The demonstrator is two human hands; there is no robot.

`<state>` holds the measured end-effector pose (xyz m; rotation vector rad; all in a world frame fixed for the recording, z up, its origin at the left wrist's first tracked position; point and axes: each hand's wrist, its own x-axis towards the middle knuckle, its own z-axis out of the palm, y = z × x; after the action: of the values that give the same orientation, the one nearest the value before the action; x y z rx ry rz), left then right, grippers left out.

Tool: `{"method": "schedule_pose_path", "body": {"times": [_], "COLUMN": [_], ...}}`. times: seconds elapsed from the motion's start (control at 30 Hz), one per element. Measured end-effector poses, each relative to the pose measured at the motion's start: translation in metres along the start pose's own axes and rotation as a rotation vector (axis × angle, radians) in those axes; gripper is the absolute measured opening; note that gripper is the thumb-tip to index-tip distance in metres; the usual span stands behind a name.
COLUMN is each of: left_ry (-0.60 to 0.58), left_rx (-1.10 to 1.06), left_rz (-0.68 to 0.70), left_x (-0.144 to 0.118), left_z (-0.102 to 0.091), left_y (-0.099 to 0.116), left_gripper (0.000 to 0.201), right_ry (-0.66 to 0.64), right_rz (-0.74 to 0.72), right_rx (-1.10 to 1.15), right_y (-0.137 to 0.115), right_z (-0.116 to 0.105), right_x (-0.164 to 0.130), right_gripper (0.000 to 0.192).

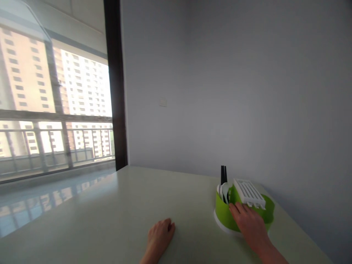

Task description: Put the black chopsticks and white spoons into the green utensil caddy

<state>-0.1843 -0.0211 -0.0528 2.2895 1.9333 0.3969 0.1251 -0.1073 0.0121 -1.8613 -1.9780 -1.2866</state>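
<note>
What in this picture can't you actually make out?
- Inside of the green holder: its wall and the right hand hide what lies within, head view.
- Spoons and dark utensils: only the tops show; the lower parts sit behind the wall.
- White slotted tray: what it rests on is covered.
- Left hand: fingers curled under, forearm cut by the bottom edge.
- Wall plate: too small to tell.

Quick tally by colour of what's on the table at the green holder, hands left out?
Green: 1, the holder
White: 3, the slatted rack, the spoon, the base tray
Black: 1, the utensil pair
Total: 5
The right hand touches the holder; more may be hidden inside.
</note>
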Motion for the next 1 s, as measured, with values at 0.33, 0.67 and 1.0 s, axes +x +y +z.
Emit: {"method": "schedule_pose_path", "body": {"times": [0.33,0.67,1.0], "left_ry": [0.047,0.102,0.163], "left_rx": [0.001,0.006,-0.198], "left_rz": [0.01,0.014,-0.037], "left_x": [-0.001,0.0,-0.001], "left_z": [0.004,0.012,0.009], "left_y": [-0.001,-0.002,-0.003], "left_gripper": [0.038,0.033,0.034], "right_ry": [0.226,0.345,0.736], "right_rz": [-0.117,0.036,-0.128], "right_rx": [0.107,0.342,0.447], "right_y": [-0.088,-0.132,-0.151], "right_z": [-0.042,-0.066,-0.043], "right_x": [0.01,0.036,0.001], "right_gripper": [0.036,0.033,0.018]}}
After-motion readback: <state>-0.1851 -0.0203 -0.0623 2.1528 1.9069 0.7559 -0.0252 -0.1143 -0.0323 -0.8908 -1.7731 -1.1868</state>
